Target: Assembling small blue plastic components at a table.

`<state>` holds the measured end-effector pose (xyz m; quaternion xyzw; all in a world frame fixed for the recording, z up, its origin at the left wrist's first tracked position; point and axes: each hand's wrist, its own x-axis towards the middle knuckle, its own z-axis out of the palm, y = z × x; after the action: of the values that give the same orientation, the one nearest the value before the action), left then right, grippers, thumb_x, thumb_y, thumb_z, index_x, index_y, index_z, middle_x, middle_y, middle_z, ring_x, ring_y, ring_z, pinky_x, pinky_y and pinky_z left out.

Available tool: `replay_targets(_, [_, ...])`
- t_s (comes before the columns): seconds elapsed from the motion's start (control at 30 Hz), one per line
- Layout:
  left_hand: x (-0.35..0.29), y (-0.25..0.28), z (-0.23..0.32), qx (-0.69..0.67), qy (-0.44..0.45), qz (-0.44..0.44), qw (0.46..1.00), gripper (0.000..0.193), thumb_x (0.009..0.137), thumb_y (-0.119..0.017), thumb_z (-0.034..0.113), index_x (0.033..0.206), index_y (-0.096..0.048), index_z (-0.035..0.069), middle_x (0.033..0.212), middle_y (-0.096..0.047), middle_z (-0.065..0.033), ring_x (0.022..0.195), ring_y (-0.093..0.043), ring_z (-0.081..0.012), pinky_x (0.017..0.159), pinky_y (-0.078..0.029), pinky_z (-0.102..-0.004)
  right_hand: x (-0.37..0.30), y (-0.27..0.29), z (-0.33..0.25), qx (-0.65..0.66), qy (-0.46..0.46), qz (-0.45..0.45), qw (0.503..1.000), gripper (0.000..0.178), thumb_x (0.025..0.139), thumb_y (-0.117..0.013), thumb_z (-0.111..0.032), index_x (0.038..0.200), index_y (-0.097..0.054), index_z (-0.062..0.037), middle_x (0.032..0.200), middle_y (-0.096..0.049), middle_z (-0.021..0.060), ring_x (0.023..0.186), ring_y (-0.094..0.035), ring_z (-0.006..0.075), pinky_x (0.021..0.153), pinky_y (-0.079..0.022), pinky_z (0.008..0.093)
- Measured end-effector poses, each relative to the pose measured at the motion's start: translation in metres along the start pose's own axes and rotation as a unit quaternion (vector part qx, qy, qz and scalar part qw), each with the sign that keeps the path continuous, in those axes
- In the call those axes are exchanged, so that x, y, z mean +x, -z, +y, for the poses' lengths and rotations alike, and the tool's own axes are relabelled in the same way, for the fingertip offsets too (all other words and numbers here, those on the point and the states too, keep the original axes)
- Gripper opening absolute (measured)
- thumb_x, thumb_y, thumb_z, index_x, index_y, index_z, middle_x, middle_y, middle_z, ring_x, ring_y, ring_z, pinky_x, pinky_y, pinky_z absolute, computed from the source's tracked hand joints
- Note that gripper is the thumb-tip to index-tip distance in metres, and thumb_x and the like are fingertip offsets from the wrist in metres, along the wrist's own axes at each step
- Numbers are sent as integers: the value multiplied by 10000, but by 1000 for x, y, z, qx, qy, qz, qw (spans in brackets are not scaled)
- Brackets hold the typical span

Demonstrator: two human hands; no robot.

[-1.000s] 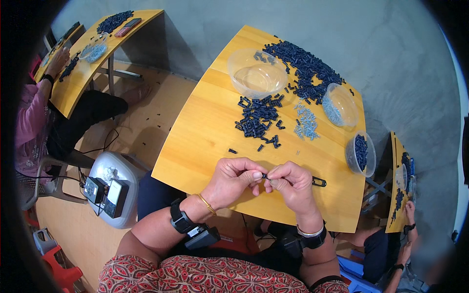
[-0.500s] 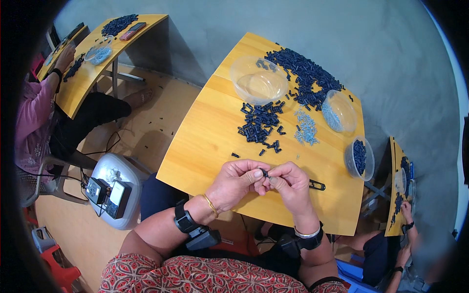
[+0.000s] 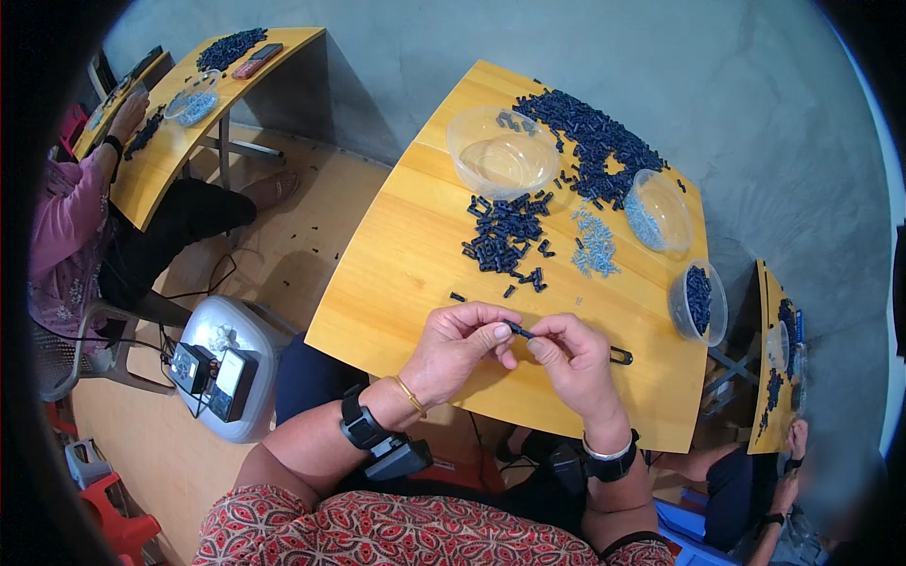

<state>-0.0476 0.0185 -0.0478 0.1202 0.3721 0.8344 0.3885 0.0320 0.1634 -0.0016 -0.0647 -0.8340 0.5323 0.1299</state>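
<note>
Two bare hands meet above the near part of a yellow wooden table (image 3: 396,283) — the left hand (image 3: 470,341) nearly closed, pinching a small black part (image 3: 517,329) between thumb and fingers; the right hand (image 3: 573,363), fingers curled, has thumb and forefinger at its other end. A slotted black strip (image 3: 620,356) shows beside the right hand. At the table's middle lie loose black pieces (image 3: 498,247) and silvery bits (image 3: 595,243); along its right edge, two clear tubs (image 3: 717,311); at its far edge, a black heap (image 3: 595,132).
</note>
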Motion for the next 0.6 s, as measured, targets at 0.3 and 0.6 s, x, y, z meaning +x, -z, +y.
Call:
replay_targets(0.3, [-2,-2,5,86,-8,-16,996,133,842,-539,34,944,-597,-27,751,-597,-49,646,-585,-103,598,-486,-224,0,-6,-3,-46,33,-13,998,71,742,-606,13,787,-558,-13,686,-571,92,620,-573,183,557,-445,268])
replay_targets(0.6, [2,0,2,553,-240,-72,795,97,731,-612,44,823,-607,16,729,-593,-122,634,-577,-267,564,-466,-322,-5,-11,19,-234,150,-25,960,53,641,-586,-2,662,-540,-19,645,-535,106,645,-524,287,586,-415,367])
